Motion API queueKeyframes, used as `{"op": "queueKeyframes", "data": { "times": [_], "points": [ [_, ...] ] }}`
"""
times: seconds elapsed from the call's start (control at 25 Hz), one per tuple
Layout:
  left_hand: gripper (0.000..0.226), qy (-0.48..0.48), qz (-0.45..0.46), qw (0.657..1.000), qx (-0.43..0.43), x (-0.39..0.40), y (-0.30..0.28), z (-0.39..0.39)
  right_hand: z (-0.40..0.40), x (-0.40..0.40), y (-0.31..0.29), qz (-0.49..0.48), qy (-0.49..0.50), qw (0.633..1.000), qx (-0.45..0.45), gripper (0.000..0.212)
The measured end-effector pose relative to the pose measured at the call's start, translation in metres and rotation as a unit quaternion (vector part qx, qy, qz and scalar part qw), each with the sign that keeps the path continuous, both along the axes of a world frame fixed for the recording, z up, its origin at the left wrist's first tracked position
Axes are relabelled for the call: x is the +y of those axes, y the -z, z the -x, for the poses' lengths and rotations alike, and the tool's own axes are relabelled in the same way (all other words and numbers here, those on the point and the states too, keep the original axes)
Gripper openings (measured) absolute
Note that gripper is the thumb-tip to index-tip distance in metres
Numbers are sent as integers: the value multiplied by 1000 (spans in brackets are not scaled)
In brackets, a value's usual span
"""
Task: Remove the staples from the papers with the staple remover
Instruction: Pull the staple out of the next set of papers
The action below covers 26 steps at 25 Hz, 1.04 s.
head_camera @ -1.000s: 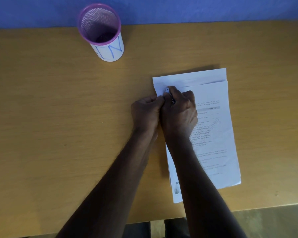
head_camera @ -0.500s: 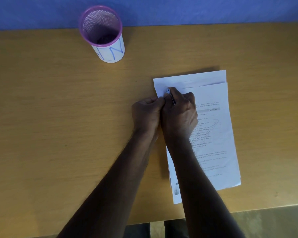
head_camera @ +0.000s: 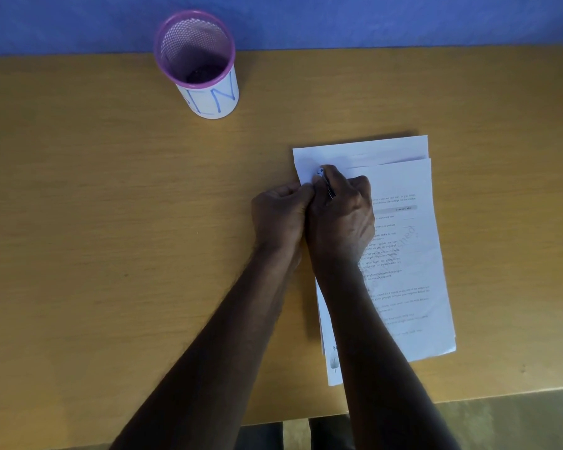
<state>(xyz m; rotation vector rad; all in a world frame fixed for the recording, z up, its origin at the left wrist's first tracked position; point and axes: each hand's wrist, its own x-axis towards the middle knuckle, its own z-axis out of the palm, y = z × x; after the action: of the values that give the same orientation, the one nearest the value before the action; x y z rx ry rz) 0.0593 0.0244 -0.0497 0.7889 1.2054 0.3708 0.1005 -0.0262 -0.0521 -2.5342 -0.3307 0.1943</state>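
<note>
Right hand clamps staple remover at papers' top-left corner; left hand, fisted, pins the thin, easily torn sheets beside it.

Under both hands the table looked like matt wood, yellowish, with fine grain and no gloss. The papers beneath the right hand were thin, smooth, matt white sheets with grey print. The remover at that hand's fingertips showed a small shiny bit, metal or plastic, too small to tell. Far beyond the left hand, the cup was purple mesh, probably metal, wrapped below in matt white paper with blue lettering.
</note>
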Motion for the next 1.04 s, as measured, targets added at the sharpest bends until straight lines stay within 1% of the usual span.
{"op": "queueKeyframes", "data": {
  "times": [0.08, 0.2, 0.4, 0.6, 0.8, 1.04],
  "points": [
    [18, 3, -2, 1000, -1, 0, 2, 1, -1, -2, 0, -8, -8, 1000, 0, 23],
    [23, 4, -6, 1000, -2, 1, 3, 1, -5, -5, -3, -32, -24, 999, 14, 25],
    [25, 3, -9, 1000, 1, 3, 2, 0, -13, -9, -3, -23, -46, 999, 10, 20],
    [19, -1, -13, 1000, 21, 2, 2, -3, -10, -7, -1, -20, -34, 999, 5, 19],
    [19, -8, -17, 999, 31, 1, 3, -5, -6, -2, 0, -26, -6, 1000, 5, 19],
    [19, -11, -15, 999, 27, 0, 1, -1, -7, -5, -2, -26, -28, 999, 19, 21]
  ]
}}
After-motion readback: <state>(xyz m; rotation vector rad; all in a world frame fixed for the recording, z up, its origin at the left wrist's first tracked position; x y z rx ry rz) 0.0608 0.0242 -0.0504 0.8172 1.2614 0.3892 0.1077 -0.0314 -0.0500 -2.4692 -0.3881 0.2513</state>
